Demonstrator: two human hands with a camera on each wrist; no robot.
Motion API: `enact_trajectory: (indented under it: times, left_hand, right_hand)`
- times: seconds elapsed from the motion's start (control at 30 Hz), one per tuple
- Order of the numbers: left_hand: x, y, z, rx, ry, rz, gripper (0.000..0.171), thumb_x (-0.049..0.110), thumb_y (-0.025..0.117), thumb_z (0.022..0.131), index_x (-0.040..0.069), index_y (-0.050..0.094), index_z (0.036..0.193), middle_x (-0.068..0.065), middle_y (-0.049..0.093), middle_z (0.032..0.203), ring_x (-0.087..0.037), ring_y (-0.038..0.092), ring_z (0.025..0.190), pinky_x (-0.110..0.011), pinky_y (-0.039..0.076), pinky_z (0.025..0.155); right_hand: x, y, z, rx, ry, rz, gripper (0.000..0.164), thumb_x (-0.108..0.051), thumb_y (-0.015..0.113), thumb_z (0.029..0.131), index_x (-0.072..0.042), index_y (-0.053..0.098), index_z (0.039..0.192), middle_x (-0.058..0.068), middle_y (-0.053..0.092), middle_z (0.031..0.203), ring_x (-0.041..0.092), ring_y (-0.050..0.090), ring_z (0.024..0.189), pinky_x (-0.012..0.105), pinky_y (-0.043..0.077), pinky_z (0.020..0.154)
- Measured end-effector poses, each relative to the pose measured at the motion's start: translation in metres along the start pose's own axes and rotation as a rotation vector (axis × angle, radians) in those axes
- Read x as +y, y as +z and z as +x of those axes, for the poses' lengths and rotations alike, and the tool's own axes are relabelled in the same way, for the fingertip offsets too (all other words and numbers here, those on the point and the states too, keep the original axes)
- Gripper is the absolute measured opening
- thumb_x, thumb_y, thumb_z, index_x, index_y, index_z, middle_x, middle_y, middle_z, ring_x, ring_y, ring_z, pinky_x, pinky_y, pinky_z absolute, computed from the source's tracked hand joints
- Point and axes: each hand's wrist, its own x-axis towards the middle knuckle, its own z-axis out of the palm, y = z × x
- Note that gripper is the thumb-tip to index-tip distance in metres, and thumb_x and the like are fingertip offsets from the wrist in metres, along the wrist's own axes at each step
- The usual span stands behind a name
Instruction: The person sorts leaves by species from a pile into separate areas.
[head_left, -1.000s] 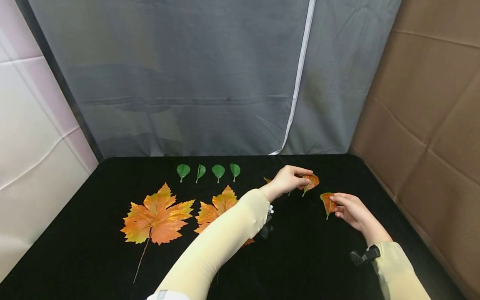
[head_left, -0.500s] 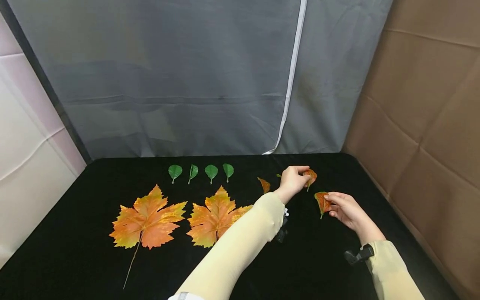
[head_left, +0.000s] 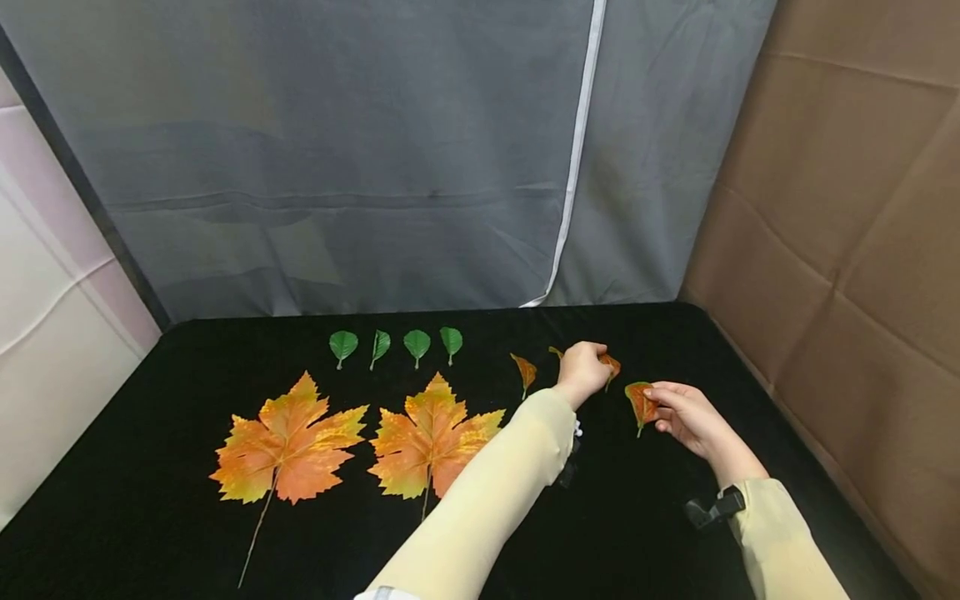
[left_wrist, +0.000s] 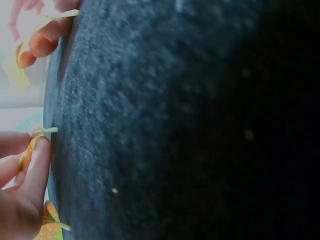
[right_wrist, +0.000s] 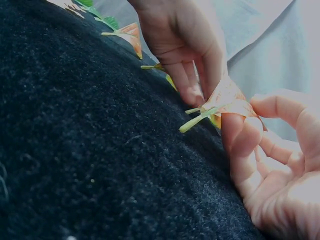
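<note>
My left hand (head_left: 585,373) reaches over the back right of the black cloth and pinches a small orange leaf (head_left: 612,367), partly covered by the fingers. In the left wrist view this leaf is close to the cloth; whether it touches is unclear. To the right and nearer, my right hand (head_left: 693,422) holds a similar orange-red leaf (head_left: 639,403) between thumb and fingers, its stem pointing down. The right wrist view shows that leaf (right_wrist: 227,102) above the cloth. Left of my left hand lies one orange leaf (head_left: 524,373); another leaf (head_left: 555,352) is mostly hidden behind the hand.
Several green leaves (head_left: 417,344) form a row along the back of the black-covered table (head_left: 150,467). Two large orange maple leaves (head_left: 288,446) lie in front; my left sleeve covers part of the right one. A grey curtain (head_left: 337,167) stands behind, a brown one (head_left: 847,208) right.
My left hand first shifts right, then lowers its leaf toward the cloth, uncovering the orange leaf to its left. My right hand keeps its leaf nearly in place. The head view has turned slightly right.
</note>
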Motion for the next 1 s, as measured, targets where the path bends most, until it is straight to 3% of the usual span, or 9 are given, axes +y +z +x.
enact_trajectory:
  times: [0.17,0.27,0.4,0.57,0.67,0.83,1.0]
  left_hand:
    - [-0.0028,-0.0009,0.0007,-0.033,-0.037,0.05,0.031,0.016,0.072,0.085,0.01,0.073,0.115,-0.001,0.07,0.11,-0.018,0.064,0.1,-0.025,0.049,0.086]
    - [-0.0042,-0.0008,0.0003,-0.066,-0.053,0.042,0.024,0.012,0.071,0.083,0.012,0.076,0.107,0.0,0.073,0.087,-0.015,0.067,0.076,-0.023,0.051,0.072]
    - [-0.0046,-0.0003,-0.0004,-0.088,-0.058,0.035,0.021,0.007,0.069,0.08,0.017,0.078,0.096,0.003,0.065,0.064,-0.014,0.059,0.052,-0.021,0.046,0.057]
    - [-0.0052,0.0012,0.0001,-0.059,-0.048,0.128,0.017,0.01,0.072,0.078,0.023,0.078,0.086,0.005,0.064,0.071,-0.015,0.058,0.061,-0.025,0.048,0.059]
    - [-0.0052,0.0003,-0.0003,-0.068,-0.056,0.156,0.01,0.015,0.074,0.079,0.024,0.077,0.084,0.005,0.063,0.068,-0.013,0.059,0.058,-0.026,0.048,0.06]
    - [-0.0053,-0.0011,-0.0028,-0.143,-0.094,0.042,0.014,0.021,0.075,0.085,0.02,0.076,0.099,0.002,0.057,0.047,-0.009,0.054,0.036,-0.022,0.047,0.044]
    - [-0.0064,-0.0014,-0.0045,-0.201,-0.145,-0.026,0.028,0.021,0.072,0.089,0.019,0.071,0.117,0.001,0.054,0.044,-0.01,0.05,0.031,-0.023,0.045,0.036]
  right_hand:
    - [-0.0007,0.0005,-0.0001,-0.008,-0.004,0.003,0.027,-0.002,0.046,0.1,-0.014,0.066,0.086,-0.001,0.065,0.074,0.007,0.062,0.061,0.017,0.048,0.049]
    - [-0.0007,0.0004,-0.0005,-0.015,-0.001,0.002,0.027,-0.002,0.046,0.1,-0.014,0.066,0.086,-0.001,0.065,0.074,0.008,0.062,0.061,0.017,0.048,0.049]
    - [-0.0008,0.0001,-0.001,-0.021,-0.009,-0.001,0.026,-0.002,0.046,0.1,-0.013,0.066,0.087,-0.001,0.065,0.075,0.008,0.063,0.062,0.017,0.048,0.049]
    - [-0.0013,0.0012,-0.001,-0.033,-0.013,0.001,0.025,-0.002,0.047,0.1,-0.012,0.066,0.088,-0.001,0.066,0.075,0.007,0.063,0.062,0.017,0.048,0.049]
    - [-0.0019,0.0018,-0.0011,-0.023,-0.006,-0.007,0.026,-0.002,0.047,0.1,-0.013,0.066,0.087,-0.001,0.065,0.075,0.007,0.062,0.062,0.017,0.048,0.049]
    - [-0.0032,0.0021,-0.0017,-0.012,-0.006,-0.011,0.025,-0.003,0.048,0.1,-0.013,0.066,0.086,-0.002,0.065,0.075,0.007,0.062,0.062,0.017,0.048,0.049]
    - [-0.0031,0.0022,-0.0022,-0.024,-0.009,-0.007,0.024,-0.002,0.048,0.1,-0.012,0.065,0.087,-0.001,0.065,0.076,0.007,0.062,0.062,0.017,0.049,0.049]
